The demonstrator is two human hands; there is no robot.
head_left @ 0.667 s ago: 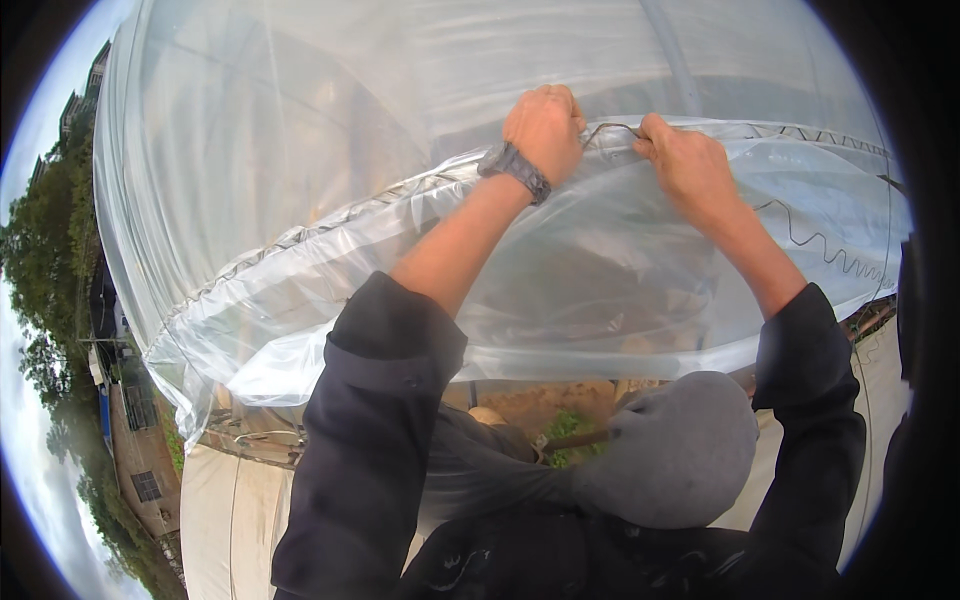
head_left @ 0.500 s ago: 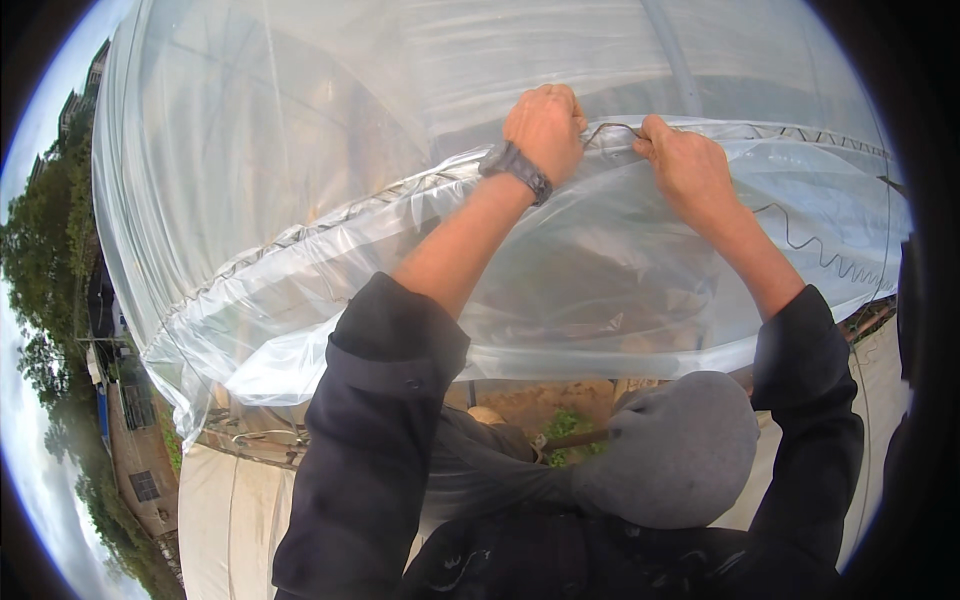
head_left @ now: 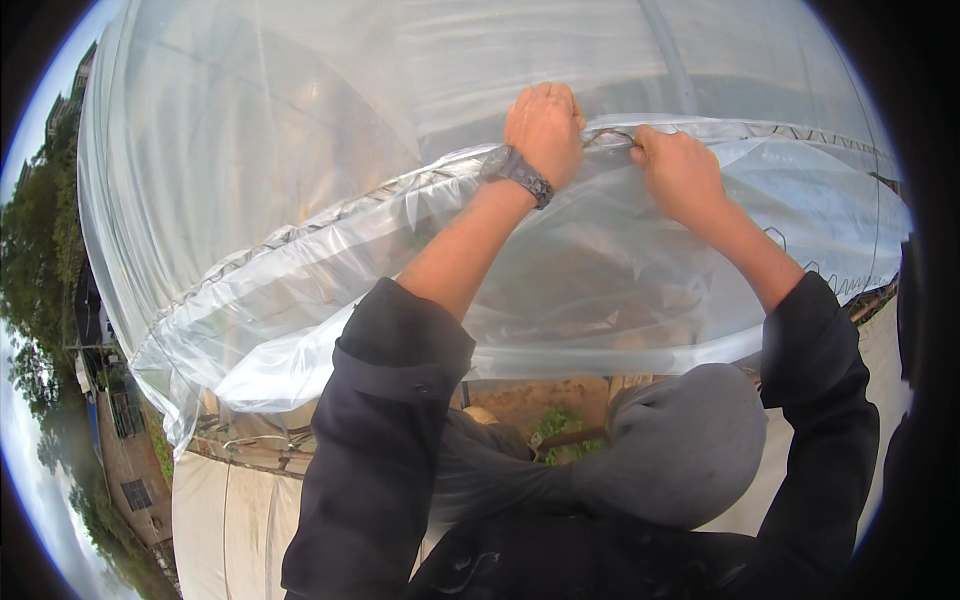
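A bent zigzag spring wire [head_left: 611, 132] runs between my two hands along a channel that clamps clear plastic film [head_left: 590, 260]. My left hand [head_left: 546, 128], with a dark watch [head_left: 520, 176] on its wrist, is closed over the wire at the channel; its fingertips are hidden behind the hand. To the right, my right hand [head_left: 682, 174] pinches the wire between thumb and curled fingers. Left of my hands, zigzag wire sits in the channel [head_left: 345, 208]. Beyond my right wrist, a loose coiled-looking stretch of wire [head_left: 845, 284] hangs in front of the film.
A large curved wall of clear film [head_left: 300, 90] rises above the channel, with a pipe [head_left: 668, 55] behind it. Below the film's hanging edge are soil and green plants [head_left: 568, 425]. Cream sheeting [head_left: 230, 510] lies lower left. Trees [head_left: 45, 240] and a building stand at far left.
My right hand has moved slightly left and down, and the wire arch between my hands is flatter. The loose wire at the right has shifted. My left hand stays nearly in place.
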